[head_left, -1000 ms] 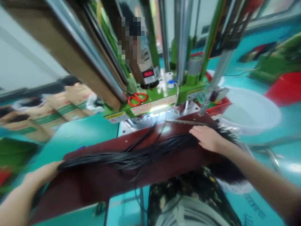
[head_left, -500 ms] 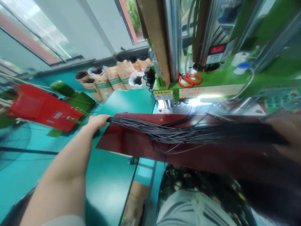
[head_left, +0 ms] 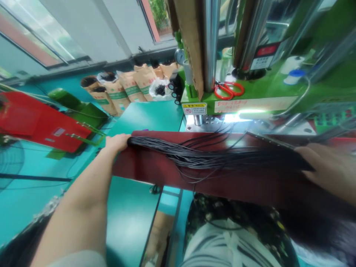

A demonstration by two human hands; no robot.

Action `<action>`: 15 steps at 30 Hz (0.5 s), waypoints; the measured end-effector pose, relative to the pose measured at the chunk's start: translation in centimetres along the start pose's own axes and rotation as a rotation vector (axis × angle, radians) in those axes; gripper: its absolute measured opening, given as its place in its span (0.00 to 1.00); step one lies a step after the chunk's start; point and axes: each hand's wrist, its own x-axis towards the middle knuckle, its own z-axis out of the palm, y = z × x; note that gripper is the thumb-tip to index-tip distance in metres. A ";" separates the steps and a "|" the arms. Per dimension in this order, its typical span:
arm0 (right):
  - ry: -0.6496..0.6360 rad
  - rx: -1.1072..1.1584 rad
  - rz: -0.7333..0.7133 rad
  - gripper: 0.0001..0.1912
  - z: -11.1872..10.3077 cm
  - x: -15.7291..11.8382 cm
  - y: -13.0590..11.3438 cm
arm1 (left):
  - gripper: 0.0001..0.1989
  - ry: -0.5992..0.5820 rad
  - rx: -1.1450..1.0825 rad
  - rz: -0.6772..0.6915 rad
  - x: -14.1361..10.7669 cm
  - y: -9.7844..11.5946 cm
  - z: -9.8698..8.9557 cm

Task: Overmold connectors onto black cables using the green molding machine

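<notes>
A long bundle of thin black cables [head_left: 189,157] lies across the dark red board [head_left: 155,172], with several strands straying loose from its middle. My left hand [head_left: 118,143] is closed around the bundle's gathered left end, at the board's left edge. At the right, my right hand [head_left: 328,168] is closed over the bundle's other end, which is dark and smeared by motion. A thin metal strip [head_left: 269,140] slants along the board's back edge toward my right hand.
Behind the board stands a green press [head_left: 267,92] with a lit metal plate [head_left: 205,124]. Red-handled scissors [head_left: 229,90] and a white-and-blue spool [head_left: 294,76] rest on it. Paper sacks [head_left: 130,87] stand beyond the teal table [head_left: 155,115]. A red machine [head_left: 41,122] is at left.
My right hand has moved left along the bundle's right end and shows more clearly. My left hand keeps its hold on the left end. The view has shifted slightly.
</notes>
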 end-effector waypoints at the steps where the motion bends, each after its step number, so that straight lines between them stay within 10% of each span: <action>1: -0.009 -0.008 -0.038 0.18 -0.1 -0.1 -0.1 | 0.19 0.002 -0.003 -0.014 0.2 0.2 0.2; 7: 0.002 0.002 -0.072 0.16 -0.2 -0.6 -0.9 | 0.37 0.223 -0.014 0.254 -5.2 4.9 -3.7; 11: 0.022 0.054 -0.066 0.16 0.7 -0.8 -0.7 | 0.33 0.310 -0.274 0.810 -14.9 14.6 -3.9; 15: 0.038 0.092 -0.064 0.16 1.4 -1.2 -1.0 | 0.43 0.556 -0.238 1.014 -21.7 23.6 0.2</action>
